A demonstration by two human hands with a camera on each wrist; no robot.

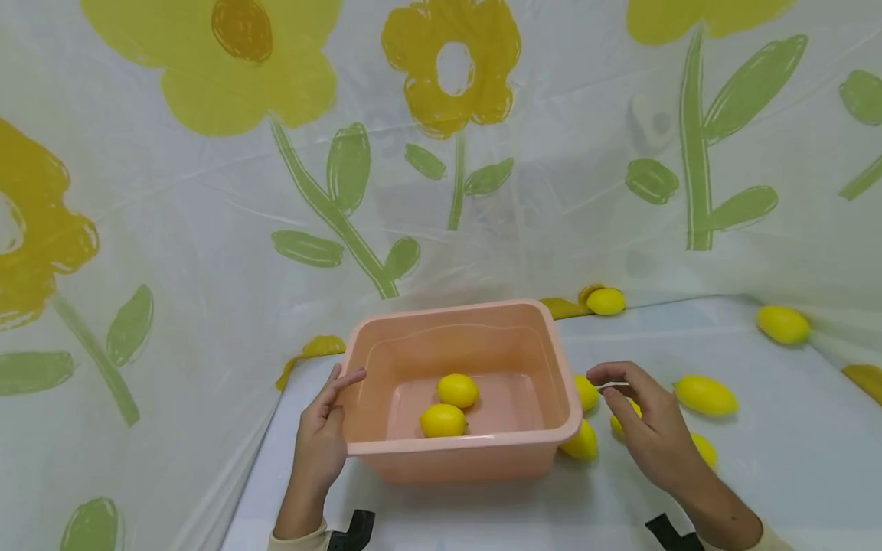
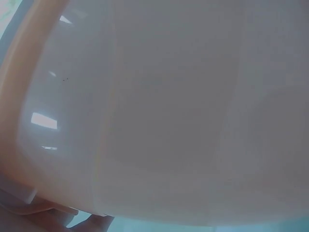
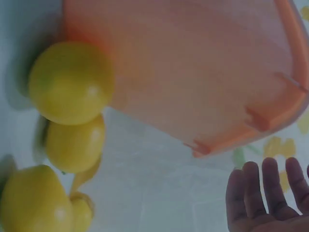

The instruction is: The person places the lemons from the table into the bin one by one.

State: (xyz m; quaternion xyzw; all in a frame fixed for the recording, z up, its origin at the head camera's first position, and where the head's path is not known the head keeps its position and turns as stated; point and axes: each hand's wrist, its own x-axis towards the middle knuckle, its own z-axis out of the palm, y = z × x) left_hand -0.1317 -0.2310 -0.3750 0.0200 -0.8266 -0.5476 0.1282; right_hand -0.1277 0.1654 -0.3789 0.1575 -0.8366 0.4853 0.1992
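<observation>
A pink plastic basin (image 1: 551,360) stands on the table, with two yellow lemons (image 1: 458,390) (image 1: 443,420) lying inside it. My left hand (image 1: 336,398) holds the basin's left rim, thumb hooked over the edge and fingers on the outer wall. The left wrist view is filled by the basin wall (image 2: 169,121). To the right of the basin my right hand (image 1: 623,394) hovers with relaxed fingers and holds nothing. It is above several loose lemons (image 1: 585,392) (image 1: 581,442) (image 1: 703,450). The right wrist view shows the straight fingers (image 3: 265,193), the basin (image 3: 183,67) and nearby lemons (image 3: 71,82) (image 3: 75,142).
More lemons lie farther off: one (image 1: 706,395) right of my right hand, one (image 1: 605,301) behind the basin by the backdrop, and one (image 1: 783,324) at the far right. A flower-printed plastic sheet (image 1: 441,191) rises behind and to the left of the table.
</observation>
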